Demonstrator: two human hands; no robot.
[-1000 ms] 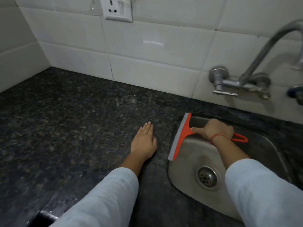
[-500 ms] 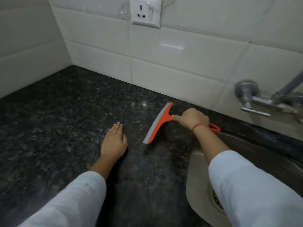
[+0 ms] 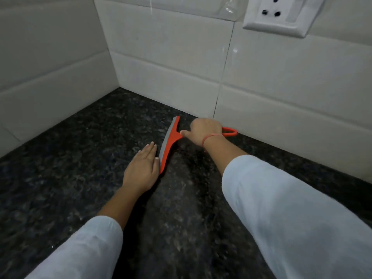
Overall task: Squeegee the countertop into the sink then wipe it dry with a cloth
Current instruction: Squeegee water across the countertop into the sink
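**Head view: squeegee set near the back corner, ready for a pull**

The head camera showed the orange squeegee (image 3: 170, 144) lying on the dark speckled countertop (image 3: 76, 162), close to where the two tiled walls (image 3: 171, 63) met. Its grey blade (image 3: 165, 147) ran from the back wall toward the person. The right hand (image 3: 203, 132) was clenched round the handle (image 3: 229, 132), with the forefinger laid forward along the neck toward the blade. The left hand (image 3: 142, 169) lay flat on the stone, fingers straight and gripping nothing, just beside the near end of the blade. Whether it touched the blade could not be told.

The sink and the cloth were out of frame.

The step in hand looked like the start of a stroke. To do it well:

- The blade needed even pressure along its whole length, which the forefinger on the neck would help.
- The handle wanted a low tilt so the rubber edge sealed against the stone.
- The pull should be one steady draw along the handle's line, overlapping the neighbouring strip.
- The flat hand was best kept clear of the blade's path.
- The strip nearest the wall risked being missed.
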